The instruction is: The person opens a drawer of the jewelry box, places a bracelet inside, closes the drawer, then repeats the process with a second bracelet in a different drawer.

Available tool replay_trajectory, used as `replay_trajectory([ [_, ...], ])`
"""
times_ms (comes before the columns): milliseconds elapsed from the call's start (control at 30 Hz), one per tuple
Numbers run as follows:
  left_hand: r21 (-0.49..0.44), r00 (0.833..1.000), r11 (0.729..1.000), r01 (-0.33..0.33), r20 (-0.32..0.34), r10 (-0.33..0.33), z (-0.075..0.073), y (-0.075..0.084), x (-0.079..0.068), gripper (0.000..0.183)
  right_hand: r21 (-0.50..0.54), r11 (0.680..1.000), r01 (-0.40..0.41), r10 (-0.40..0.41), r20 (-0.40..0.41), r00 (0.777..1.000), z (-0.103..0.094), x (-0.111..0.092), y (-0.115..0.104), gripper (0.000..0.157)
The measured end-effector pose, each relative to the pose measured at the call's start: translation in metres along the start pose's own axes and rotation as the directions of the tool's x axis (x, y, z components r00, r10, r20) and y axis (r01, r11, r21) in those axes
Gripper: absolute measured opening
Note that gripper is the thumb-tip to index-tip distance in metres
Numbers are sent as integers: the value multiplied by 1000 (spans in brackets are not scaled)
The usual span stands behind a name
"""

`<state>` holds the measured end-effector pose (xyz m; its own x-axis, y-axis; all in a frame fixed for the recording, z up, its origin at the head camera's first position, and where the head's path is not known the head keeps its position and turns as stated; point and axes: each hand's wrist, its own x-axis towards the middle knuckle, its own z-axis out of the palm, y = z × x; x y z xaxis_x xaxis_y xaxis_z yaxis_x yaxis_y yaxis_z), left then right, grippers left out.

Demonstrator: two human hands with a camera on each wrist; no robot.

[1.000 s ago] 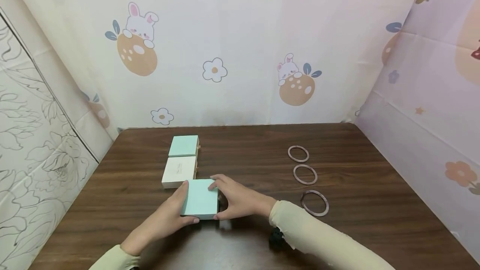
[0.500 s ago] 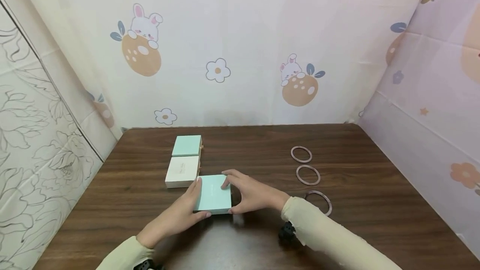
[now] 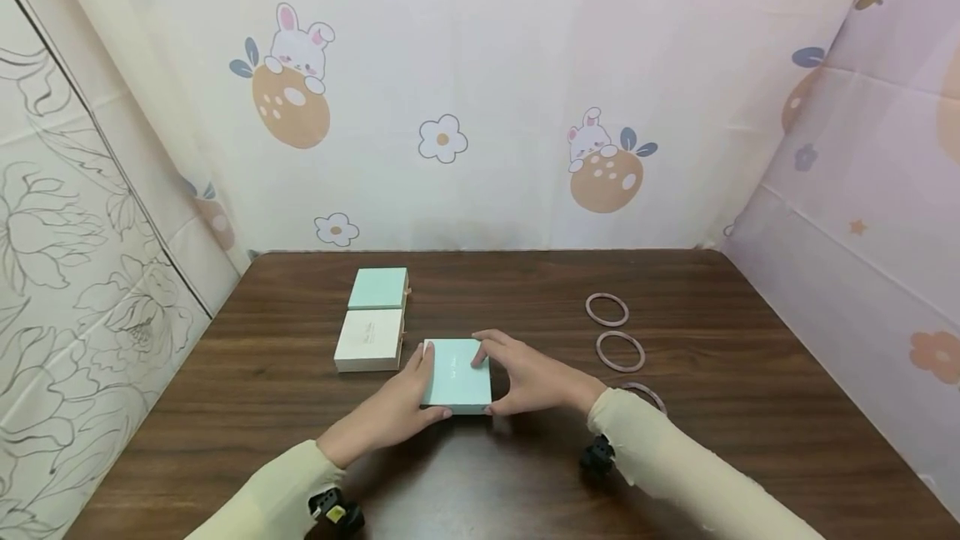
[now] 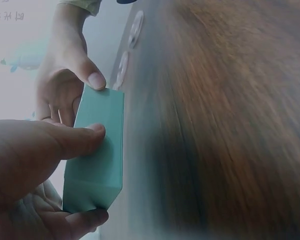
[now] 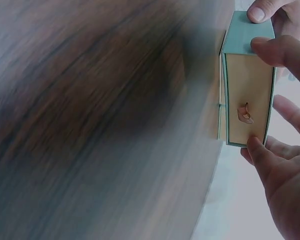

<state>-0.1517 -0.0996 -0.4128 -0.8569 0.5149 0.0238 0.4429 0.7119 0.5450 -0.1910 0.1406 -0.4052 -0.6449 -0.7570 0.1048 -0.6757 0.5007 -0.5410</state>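
Between both hands is a mint-green drawer-style jewelry box (image 3: 456,377), with small pale lettering on its lid. My left hand (image 3: 393,409) holds its left side, thumb (image 4: 82,141) along the near wall and fingers toward the far corner. From the right, my right hand (image 3: 536,379) grips it with the thumb at the near corner and a fingertip over the top. The right wrist view shows the cream drawer front (image 5: 247,82) with a small ribbon pull (image 5: 245,116), facing the right palm. In the left wrist view the box's underside sits close over the table.
To the left, a white box (image 3: 368,340) and a smaller mint box (image 3: 377,288) stand in a line on the dark wooden table (image 3: 262,407). Three mauve bangles (image 3: 607,323) lie in a column at right; the right sleeve (image 3: 675,457) partly covers the nearest one.
Both hands have carried the mint-green jewelry box rightward and slightly away from the body, apart from the white box. The view has shifted a little. The other boxes and the bangles have stayed put.
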Motion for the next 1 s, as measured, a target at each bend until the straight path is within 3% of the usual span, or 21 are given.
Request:
replay_trajectory([
  [267, 5, 999, 1000, -7, 47, 7, 5, 6, 16, 89, 22, 998, -50, 50, 9, 999, -8, -9, 10, 50],
  [1000, 5, 995, 1000, -28, 92, 28, 23, 4, 52, 90, 22, 994, -107, 107, 29, 994, -15, -17, 43, 48],
])
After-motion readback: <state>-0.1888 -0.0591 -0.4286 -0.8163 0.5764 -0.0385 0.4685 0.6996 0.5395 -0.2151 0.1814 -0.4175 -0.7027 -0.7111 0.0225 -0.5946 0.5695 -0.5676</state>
